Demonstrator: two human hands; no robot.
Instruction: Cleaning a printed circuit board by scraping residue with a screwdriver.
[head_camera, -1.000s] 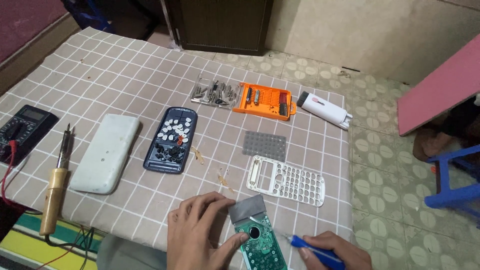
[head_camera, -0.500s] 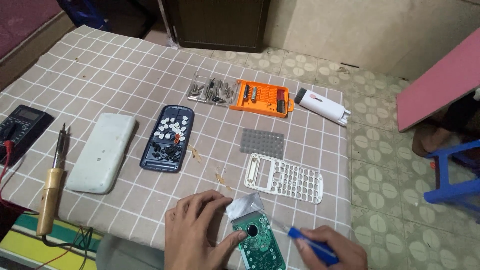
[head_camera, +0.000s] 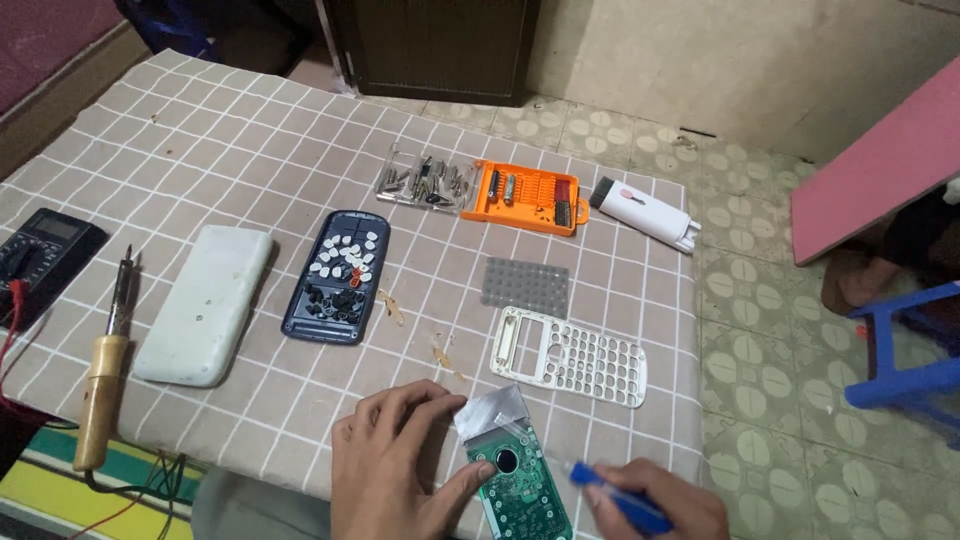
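A green circuit board (head_camera: 522, 487) with a small display (head_camera: 490, 411) at its top lies at the near edge of the checked tablecloth (head_camera: 250, 150). My left hand (head_camera: 395, 465) presses on the board's left side, thumb on its edge. My right hand (head_camera: 655, 500) grips a blue-handled screwdriver (head_camera: 620, 498) whose tip points at the board's right side. Just beyond lie the white calculator front shell (head_camera: 570, 357) and a grey rubber keypad mat (head_camera: 526, 287).
A dark blue shell holding loose keys (head_camera: 338, 275), a white cover (head_camera: 203, 303), a wooden-handled soldering iron (head_camera: 103, 370) and a black multimeter (head_camera: 40, 255) lie to the left. An orange bit case (head_camera: 521, 196), a clear bit tray (head_camera: 425, 181) and a white tool (head_camera: 645, 212) sit at the back. A blue stool (head_camera: 905, 360) stands right.
The view has shifted slightly. My right hand has brought the screwdriver a little closer to the board; my left hand stays on the board.
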